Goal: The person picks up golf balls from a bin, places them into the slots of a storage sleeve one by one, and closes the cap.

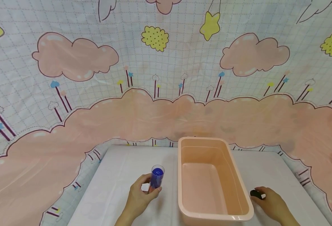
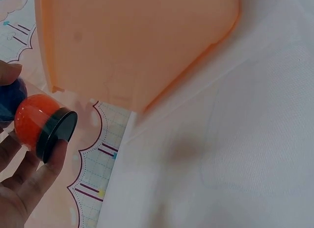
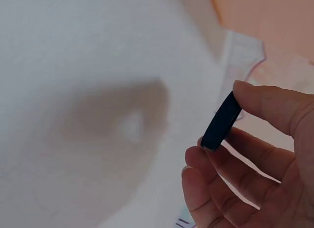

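Note:
My left hand (image 1: 137, 197) grips a clear cylinder (image 1: 157, 179) above the table, left of the plastic tub. Inside the cylinder sit a blue ball (image 2: 11, 101) and an orange ball (image 2: 35, 119), the blue one on top. A black cap (image 2: 59, 136) covers its lower end; the upper end looks uncovered in the head view. To the right of the tub, my right hand (image 1: 273, 203) pinches a round black lid (image 3: 222, 122) by its edges between thumb and fingers, above the table.
A peach plastic tub (image 1: 180, 179) stands between the hands, with no contents visible inside. White cloth covers the table (image 1: 103, 188). Behind and around it hangs a patterned curtain (image 1: 166, 119) with clouds and stars.

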The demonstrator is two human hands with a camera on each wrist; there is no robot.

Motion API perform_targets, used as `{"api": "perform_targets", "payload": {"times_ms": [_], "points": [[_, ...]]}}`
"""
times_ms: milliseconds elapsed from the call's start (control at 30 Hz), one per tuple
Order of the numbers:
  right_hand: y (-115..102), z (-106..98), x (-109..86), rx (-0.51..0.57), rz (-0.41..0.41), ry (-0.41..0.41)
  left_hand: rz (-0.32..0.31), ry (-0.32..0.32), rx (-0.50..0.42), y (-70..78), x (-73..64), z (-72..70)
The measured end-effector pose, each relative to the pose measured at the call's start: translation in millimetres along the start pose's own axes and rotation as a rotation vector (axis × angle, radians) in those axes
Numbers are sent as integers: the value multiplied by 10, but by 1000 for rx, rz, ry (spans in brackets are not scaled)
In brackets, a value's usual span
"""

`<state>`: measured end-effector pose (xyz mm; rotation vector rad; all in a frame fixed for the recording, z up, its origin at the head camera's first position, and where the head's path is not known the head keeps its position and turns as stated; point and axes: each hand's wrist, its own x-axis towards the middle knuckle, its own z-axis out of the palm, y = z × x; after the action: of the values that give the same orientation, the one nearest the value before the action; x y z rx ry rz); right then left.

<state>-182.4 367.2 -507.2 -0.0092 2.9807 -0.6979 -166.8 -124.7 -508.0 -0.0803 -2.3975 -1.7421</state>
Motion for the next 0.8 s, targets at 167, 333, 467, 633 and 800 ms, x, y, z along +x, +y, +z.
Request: {"api": "perform_targets", "payload": {"times_ms": [167, 333, 467, 633, 800], "points": [[-97, -117, -46, 24, -22, 49, -1, -3, 1, 0, 8, -1], [-227, -232, -105, 50, -59, 138, 0, -7, -2, 8, 9, -2], [-356, -326, -181, 64, -81, 188, 7, -13, 1, 20, 1, -2], [-549, -426, -310, 102, -105, 237, 15, -20, 4, 37, -8, -1], [-800, -469, -416, 157, -209, 361, 16, -25, 2, 52, -11, 0]]}}
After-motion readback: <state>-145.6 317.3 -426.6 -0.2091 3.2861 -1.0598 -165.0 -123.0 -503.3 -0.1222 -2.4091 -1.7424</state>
